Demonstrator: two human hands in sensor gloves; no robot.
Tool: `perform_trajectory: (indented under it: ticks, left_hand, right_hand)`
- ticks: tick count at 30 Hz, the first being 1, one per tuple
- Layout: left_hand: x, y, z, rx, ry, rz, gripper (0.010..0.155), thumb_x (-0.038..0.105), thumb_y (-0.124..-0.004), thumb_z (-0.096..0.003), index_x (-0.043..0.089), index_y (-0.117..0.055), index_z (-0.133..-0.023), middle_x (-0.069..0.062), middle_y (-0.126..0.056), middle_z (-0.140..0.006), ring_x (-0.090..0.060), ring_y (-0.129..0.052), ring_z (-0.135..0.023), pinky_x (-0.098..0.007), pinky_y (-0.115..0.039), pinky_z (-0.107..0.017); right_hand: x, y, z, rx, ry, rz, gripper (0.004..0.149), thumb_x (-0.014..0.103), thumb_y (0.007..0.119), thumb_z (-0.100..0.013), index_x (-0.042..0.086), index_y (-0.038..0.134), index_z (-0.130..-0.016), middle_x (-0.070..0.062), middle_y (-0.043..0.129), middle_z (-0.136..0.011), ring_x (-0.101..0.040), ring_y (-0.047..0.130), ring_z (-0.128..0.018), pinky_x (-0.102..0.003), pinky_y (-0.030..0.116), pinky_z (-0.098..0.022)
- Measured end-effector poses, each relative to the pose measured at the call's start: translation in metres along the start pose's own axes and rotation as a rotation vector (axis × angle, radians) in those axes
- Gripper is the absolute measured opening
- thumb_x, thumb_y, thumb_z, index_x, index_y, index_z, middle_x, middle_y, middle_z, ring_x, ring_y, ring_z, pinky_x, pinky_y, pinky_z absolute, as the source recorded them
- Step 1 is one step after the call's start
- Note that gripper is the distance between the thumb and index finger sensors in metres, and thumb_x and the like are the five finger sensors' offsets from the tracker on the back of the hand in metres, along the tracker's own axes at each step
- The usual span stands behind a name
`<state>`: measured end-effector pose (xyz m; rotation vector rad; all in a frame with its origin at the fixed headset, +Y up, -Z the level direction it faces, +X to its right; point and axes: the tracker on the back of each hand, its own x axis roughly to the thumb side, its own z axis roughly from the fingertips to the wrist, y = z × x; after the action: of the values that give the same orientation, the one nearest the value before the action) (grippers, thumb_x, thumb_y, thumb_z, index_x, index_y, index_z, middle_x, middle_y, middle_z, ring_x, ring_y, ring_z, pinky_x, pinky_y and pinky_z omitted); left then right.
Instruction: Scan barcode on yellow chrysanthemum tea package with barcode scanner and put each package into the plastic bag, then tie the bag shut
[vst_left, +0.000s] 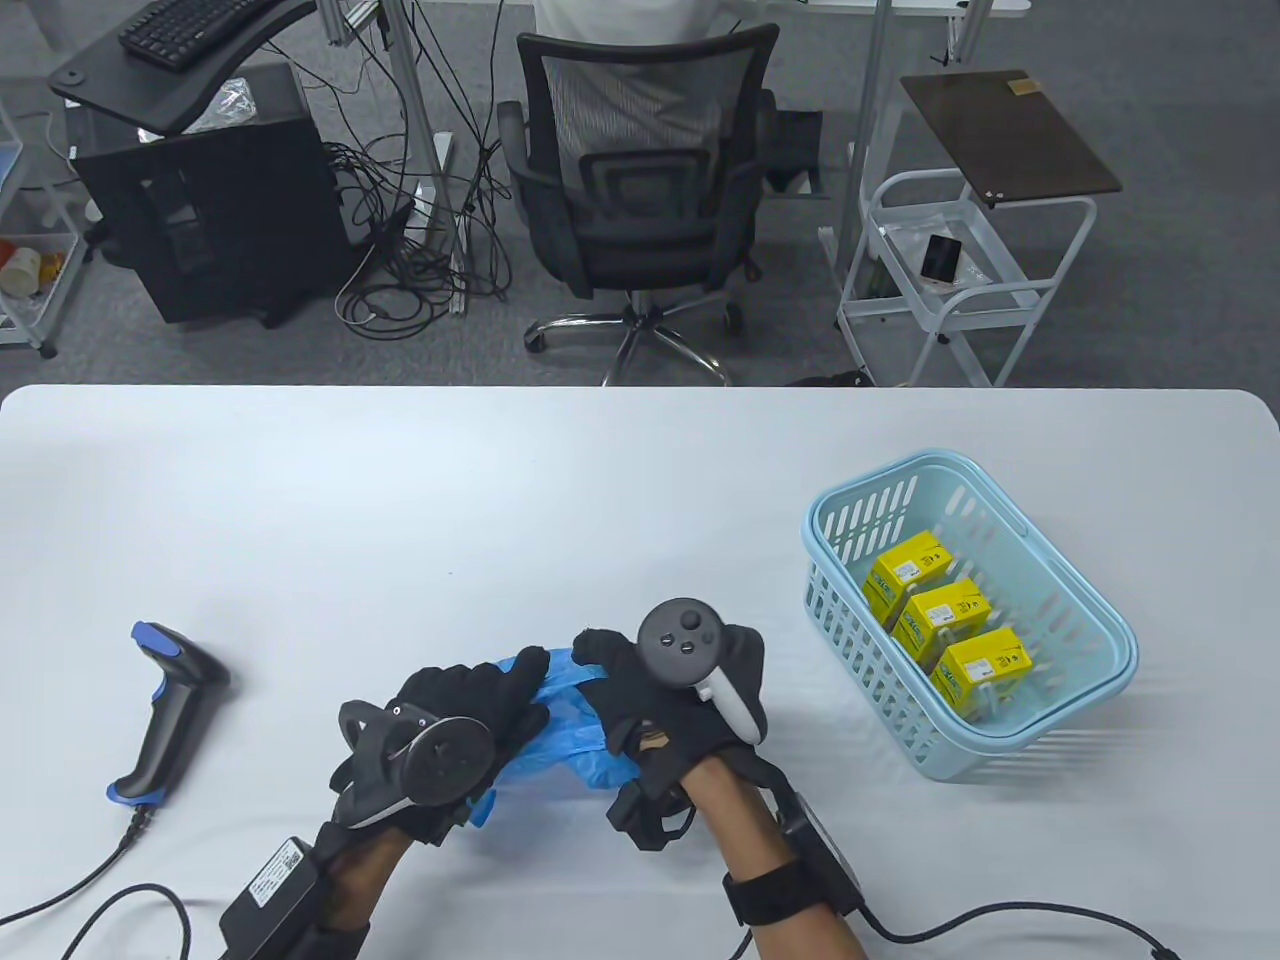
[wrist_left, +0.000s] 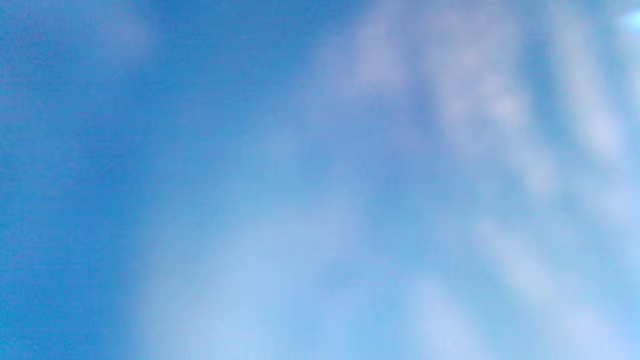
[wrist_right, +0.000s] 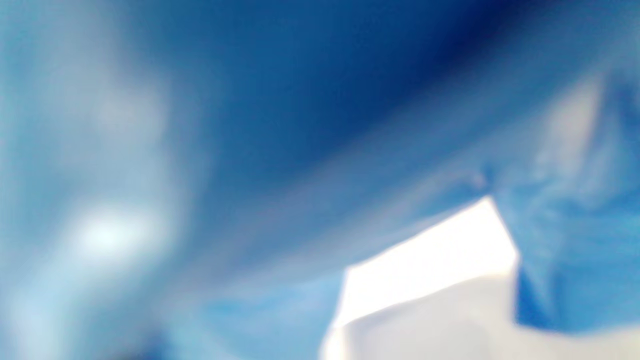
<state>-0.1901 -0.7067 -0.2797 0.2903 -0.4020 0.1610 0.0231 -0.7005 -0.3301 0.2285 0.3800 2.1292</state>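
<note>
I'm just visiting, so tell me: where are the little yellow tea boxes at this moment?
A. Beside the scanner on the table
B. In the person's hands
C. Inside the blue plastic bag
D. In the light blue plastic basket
D. Three yellow chrysanthemum tea packages sit in a row inside the light blue plastic basket, while both gloved hands, left hand and right hand, hold only the blue plastic bag.

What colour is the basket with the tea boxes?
Light blue basket; the table view shows it best.
</note>
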Motion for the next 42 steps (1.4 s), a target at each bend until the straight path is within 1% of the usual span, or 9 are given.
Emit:
perform_trajectory:
  ticks: [6, 10, 14, 19, 23, 28, 33, 39, 42]
  left_hand:
    - [0.007, -0.005, -0.006, 0.081, 0.107, -0.274, 0.063, 0.063, -0.075, -0.0362, 0.035, -0.072, -0.093, 0.020, -0.095, -0.036, -0.004, -0.091, -0.012, -0.036, -0.091, -0.024]
    - [0.005, 0.003, -0.004, 0.101, 0.181, -0.161, 0.053, 0.054, -0.071, -0.0407, 0.034, -0.080, -0.089, 0.016, -0.097, -0.031, -0.007, -0.091, -0.008, -0.039, -0.089, -0.021]
    - [0.007, 0.002, -0.003, 0.060, 0.234, -0.270, 0.054, 0.055, -0.066, -0.0419, 0.039, -0.074, -0.093, 0.015, -0.097, -0.051, -0.010, -0.099, -0.025, -0.042, -0.089, -0.035]
    - [0.003, 0.001, -0.001, 0.009, 0.276, -0.085, 0.053, 0.048, -0.069, -0.0436, 0.034, -0.074, -0.094, 0.000, -0.061, -0.111, -0.033, -0.076, -0.096, -0.059, -0.068, -0.068]
    - [-0.012, 0.001, -0.001, -0.046, 0.319, 0.191, 0.053, 0.039, -0.070, -0.0452, 0.028, -0.068, -0.097, 0.002, -0.087, -0.097, -0.029, -0.089, -0.093, -0.054, -0.071, -0.070]
    - [-0.026, 0.008, -0.002, -0.052, 0.288, 0.495, 0.054, 0.041, -0.075, -0.0443, 0.032, -0.067, -0.097, 0.013, -0.098, -0.063, -0.014, -0.104, -0.042, -0.047, -0.086, -0.056]
    - [-0.039, 0.003, -0.005, -0.156, 0.281, 0.851, 0.059, 0.044, -0.078, -0.0435, 0.034, -0.063, -0.099, 0.010, -0.098, -0.055, -0.016, -0.097, -0.028, -0.048, -0.087, -0.047]
    - [-0.049, -0.001, -0.005, -0.160, 0.347, 0.710, 0.060, 0.049, -0.079, -0.0412, 0.039, -0.064, -0.099, 0.013, -0.098, -0.052, -0.013, -0.097, -0.025, -0.046, -0.088, -0.045]
    - [-0.043, 0.001, -0.006, -0.201, 0.294, 0.698, 0.061, 0.049, -0.080, -0.0415, 0.038, -0.064, -0.099, 0.011, -0.098, -0.049, -0.014, -0.095, -0.023, -0.047, -0.087, -0.044]
  right_hand:
    - [0.007, 0.008, 0.003, 0.308, -0.116, -0.152, 0.075, 0.051, 0.090, -0.033, 0.015, 0.064, -0.093, 0.010, 0.093, -0.037, -0.013, 0.095, -0.020, -0.045, 0.085, -0.044]
    - [0.025, 0.015, 0.012, -0.078, -0.112, 0.770, 0.079, 0.057, 0.090, -0.030, 0.024, 0.060, -0.095, 0.017, 0.090, -0.034, -0.007, 0.095, -0.020, -0.040, 0.087, -0.045]
    - [0.045, 0.029, 0.028, -0.392, -0.206, 0.889, 0.046, 0.050, 0.074, -0.040, 0.036, 0.079, -0.084, 0.012, 0.095, -0.041, -0.015, 0.099, -0.030, -0.047, 0.083, -0.053]
    - [0.053, 0.044, 0.038, -0.526, -0.285, 1.049, 0.042, 0.045, 0.072, -0.043, 0.035, 0.079, -0.083, -0.002, 0.070, -0.105, -0.034, 0.082, -0.092, -0.058, 0.067, -0.070]
    - [0.039, 0.035, 0.025, -0.394, -0.192, 0.608, 0.040, 0.032, 0.074, -0.042, 0.028, 0.076, -0.082, 0.001, 0.096, -0.076, -0.018, 0.106, -0.059, -0.046, 0.082, -0.061]
    - [0.019, 0.023, 0.009, -0.339, -0.084, 0.607, 0.046, 0.034, 0.067, -0.044, 0.030, 0.063, -0.089, 0.006, 0.091, -0.059, -0.010, 0.096, -0.031, -0.043, 0.086, -0.049]
    - [0.005, 0.006, 0.003, -0.231, -0.052, 0.420, 0.050, 0.047, 0.073, -0.041, 0.028, 0.069, -0.087, 0.013, 0.093, -0.038, -0.007, 0.092, -0.013, -0.037, 0.091, -0.036]
    - [0.006, 0.013, 0.002, 0.122, -0.107, 0.314, 0.066, 0.060, 0.088, -0.029, 0.027, 0.076, -0.085, 0.013, 0.091, -0.030, -0.009, 0.092, -0.010, -0.039, 0.090, -0.033]
    - [0.007, 0.015, 0.001, 0.025, -0.091, 0.544, 0.040, 0.050, 0.087, -0.035, 0.031, 0.089, -0.070, 0.014, 0.091, -0.023, -0.008, 0.092, -0.006, -0.037, 0.092, -0.032]
